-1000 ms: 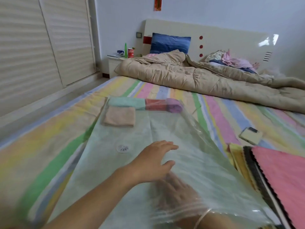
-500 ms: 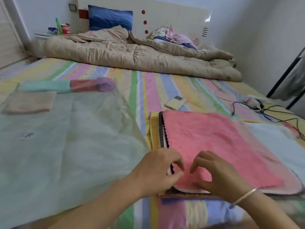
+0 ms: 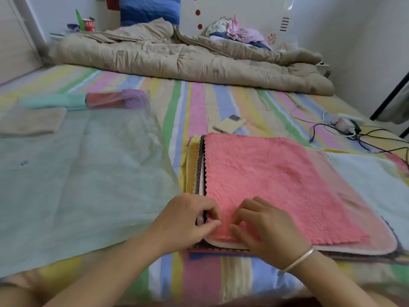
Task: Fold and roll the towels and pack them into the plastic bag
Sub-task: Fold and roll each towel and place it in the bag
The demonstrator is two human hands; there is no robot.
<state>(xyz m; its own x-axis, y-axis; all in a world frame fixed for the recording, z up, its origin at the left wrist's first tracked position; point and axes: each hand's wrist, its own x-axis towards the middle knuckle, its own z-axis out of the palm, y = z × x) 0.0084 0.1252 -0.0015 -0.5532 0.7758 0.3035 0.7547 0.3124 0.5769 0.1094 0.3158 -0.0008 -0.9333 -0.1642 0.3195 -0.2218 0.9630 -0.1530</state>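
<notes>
A pink towel [image 3: 276, 180] lies on top of a flat stack of towels [image 3: 194, 165] on the striped bed. My left hand [image 3: 188, 220] and my right hand [image 3: 261, 227] both pinch the pink towel's near left corner, lifting its edge. To the left a large clear plastic bag [image 3: 88, 173] lies flat. At its far end sit a rolled teal towel [image 3: 55, 101], a rolled red towel [image 3: 104, 100], a rolled purple towel [image 3: 135, 99] and a folded beige towel [image 3: 31, 122].
A phone [image 3: 229, 125] lies on the sheet beyond the stack. Cables and a charger [image 3: 345, 127] trail at the right. A bunched tan quilt [image 3: 188, 58] crosses the head of the bed, with clothes [image 3: 241, 32] and a blue pillow [image 3: 150, 9] behind it.
My hands left the plastic bag and moved right to the towel stack. They now pinch the pink towel's near corner, which has lifted slightly. The view swung right.
</notes>
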